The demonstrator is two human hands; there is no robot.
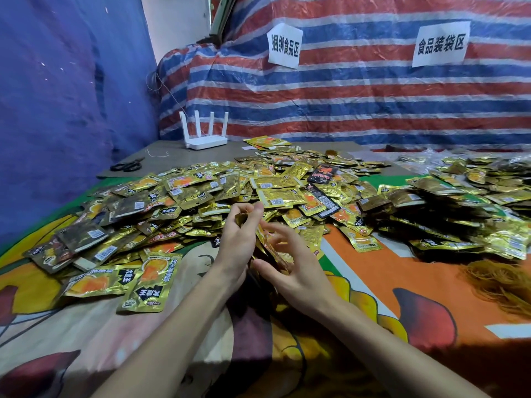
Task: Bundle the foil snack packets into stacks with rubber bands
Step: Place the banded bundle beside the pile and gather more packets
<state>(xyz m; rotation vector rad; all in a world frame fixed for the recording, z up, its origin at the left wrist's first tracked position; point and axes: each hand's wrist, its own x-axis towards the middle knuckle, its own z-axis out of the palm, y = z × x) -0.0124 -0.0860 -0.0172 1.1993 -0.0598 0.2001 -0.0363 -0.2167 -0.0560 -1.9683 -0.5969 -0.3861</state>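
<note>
Gold foil fills my view. A small stack of packets [273,251] stands on edge between my hands, just above the printed cloth on the worktop [416,285]. My left hand [240,237] grips the stack, with its fingers curled over the top. My right hand [298,268] pinches the near edge between thumb and fingertips. I judge this to be the squaring-up step, with no band on yet. To do it well I should tap the edges level and keep the left grip firm so the slippery foil can't fan out. Only then should I free my right hand for the rubber bands [500,282], which lie well apart on my right. The loose heap of packets [201,191] lies just beyond my hands.
</note>
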